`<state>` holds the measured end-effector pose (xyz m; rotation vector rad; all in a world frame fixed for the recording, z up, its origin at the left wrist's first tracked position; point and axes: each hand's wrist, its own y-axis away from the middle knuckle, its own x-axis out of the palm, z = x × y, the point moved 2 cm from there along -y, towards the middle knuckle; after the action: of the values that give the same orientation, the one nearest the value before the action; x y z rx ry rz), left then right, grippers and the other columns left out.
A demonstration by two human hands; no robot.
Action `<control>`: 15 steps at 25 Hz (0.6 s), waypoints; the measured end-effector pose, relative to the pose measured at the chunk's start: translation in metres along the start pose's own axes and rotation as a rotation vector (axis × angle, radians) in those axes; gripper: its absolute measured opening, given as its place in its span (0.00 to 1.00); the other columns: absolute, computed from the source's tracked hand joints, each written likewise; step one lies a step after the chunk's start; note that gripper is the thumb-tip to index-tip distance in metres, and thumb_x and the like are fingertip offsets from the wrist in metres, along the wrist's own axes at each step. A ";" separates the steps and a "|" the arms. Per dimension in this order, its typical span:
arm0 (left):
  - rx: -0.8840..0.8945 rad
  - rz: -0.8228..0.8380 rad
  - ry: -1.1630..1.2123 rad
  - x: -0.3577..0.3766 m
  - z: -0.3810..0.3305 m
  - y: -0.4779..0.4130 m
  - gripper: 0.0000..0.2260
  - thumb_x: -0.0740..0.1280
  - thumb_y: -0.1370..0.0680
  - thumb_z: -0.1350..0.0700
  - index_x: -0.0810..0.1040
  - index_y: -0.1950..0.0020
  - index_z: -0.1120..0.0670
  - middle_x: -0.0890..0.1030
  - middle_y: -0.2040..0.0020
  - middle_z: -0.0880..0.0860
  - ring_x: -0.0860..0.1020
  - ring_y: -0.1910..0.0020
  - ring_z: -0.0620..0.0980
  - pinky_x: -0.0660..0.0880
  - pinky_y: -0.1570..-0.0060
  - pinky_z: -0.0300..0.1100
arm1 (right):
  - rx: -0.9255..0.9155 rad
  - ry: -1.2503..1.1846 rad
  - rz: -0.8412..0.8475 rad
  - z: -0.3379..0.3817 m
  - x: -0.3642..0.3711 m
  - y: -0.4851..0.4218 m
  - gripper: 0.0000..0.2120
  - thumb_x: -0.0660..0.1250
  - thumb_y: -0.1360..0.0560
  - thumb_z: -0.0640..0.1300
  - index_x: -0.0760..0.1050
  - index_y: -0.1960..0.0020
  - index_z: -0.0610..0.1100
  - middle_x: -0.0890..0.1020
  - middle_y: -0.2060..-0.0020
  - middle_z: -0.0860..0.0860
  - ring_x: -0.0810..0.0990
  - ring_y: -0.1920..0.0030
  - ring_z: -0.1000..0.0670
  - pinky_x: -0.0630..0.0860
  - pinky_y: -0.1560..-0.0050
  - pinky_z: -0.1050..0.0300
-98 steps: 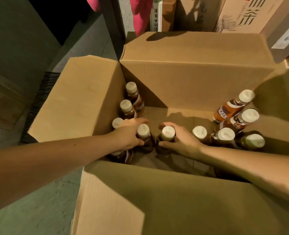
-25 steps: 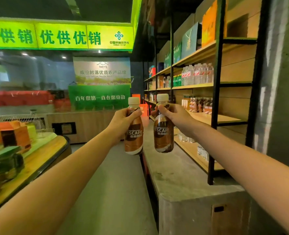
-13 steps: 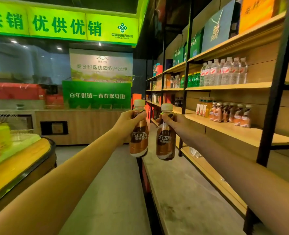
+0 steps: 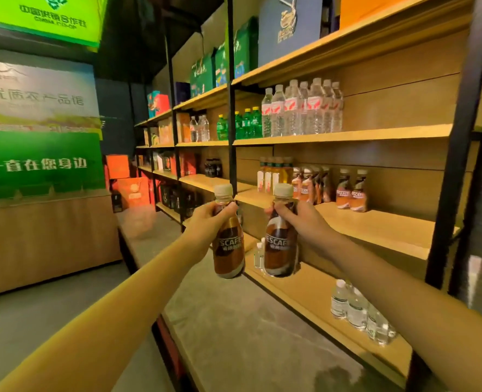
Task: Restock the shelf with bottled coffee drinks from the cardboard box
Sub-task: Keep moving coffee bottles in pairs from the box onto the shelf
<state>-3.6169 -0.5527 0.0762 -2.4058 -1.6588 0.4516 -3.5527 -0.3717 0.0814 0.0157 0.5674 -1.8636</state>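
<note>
My left hand (image 4: 205,222) grips a brown coffee bottle (image 4: 229,250) with a cream cap by its neck. My right hand (image 4: 304,222) grips a second coffee bottle (image 4: 280,250) the same way. Both bottles hang upright side by side in front of the wooden shelf (image 4: 375,224). On that shelf board stand several matching coffee bottles (image 4: 350,190) against the back wall, with bare board in front of and to the right of them. The cardboard box is out of view.
Yellow drink bottles (image 4: 273,174) stand left of the shelved coffee. Water bottles (image 4: 302,108) and green bottles (image 4: 248,123) fill the shelf above. Small clear bottles (image 4: 355,309) sit on the lowest board. Black uprights (image 4: 451,165) frame the bay. A grey ledge (image 4: 234,335) runs below.
Both hands lifted bottles out of the cardboard box earlier. Over the last second the view has swung right and closer to the shelf, with both bottles carried toward the coffee row.
</note>
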 end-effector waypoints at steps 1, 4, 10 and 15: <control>-0.006 0.027 -0.008 0.006 0.010 -0.023 0.17 0.65 0.24 0.49 0.75 0.39 0.57 0.79 0.42 0.55 0.76 0.41 0.55 0.71 0.38 0.56 | -0.001 0.027 -0.017 -0.011 -0.006 -0.018 0.11 0.60 0.22 0.50 0.77 0.48 0.45 0.82 0.53 0.51 0.79 0.51 0.52 0.75 0.53 0.59; 0.032 0.139 0.029 0.029 0.037 -0.097 0.11 0.64 0.23 0.51 0.75 0.43 0.52 0.79 0.45 0.52 0.76 0.48 0.48 0.71 0.44 0.47 | -0.009 0.068 -0.092 -0.047 -0.028 -0.076 0.08 0.60 0.22 0.49 0.76 0.52 0.47 0.81 0.55 0.53 0.78 0.52 0.54 0.75 0.49 0.59; 0.024 0.332 0.106 0.079 0.067 -0.236 0.16 0.65 0.23 0.49 0.74 0.38 0.55 0.79 0.43 0.53 0.77 0.47 0.50 0.72 0.54 0.43 | 0.092 0.092 -0.321 -0.105 -0.072 -0.176 0.07 0.63 0.23 0.48 0.74 0.55 0.45 0.81 0.56 0.49 0.79 0.52 0.49 0.75 0.56 0.58; 0.076 0.494 0.134 0.147 0.087 -0.324 0.06 0.66 0.23 0.50 0.75 0.48 0.49 0.80 0.49 0.51 0.78 0.45 0.53 0.75 0.51 0.43 | 0.103 0.122 -0.420 -0.131 -0.111 -0.217 0.05 0.62 0.23 0.46 0.76 0.56 0.50 0.82 0.58 0.54 0.80 0.55 0.54 0.75 0.58 0.62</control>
<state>-3.8829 -0.3008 0.0774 -2.7077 -0.9661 0.4002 -3.7393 -0.1679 0.0775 0.0844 0.5907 -2.3119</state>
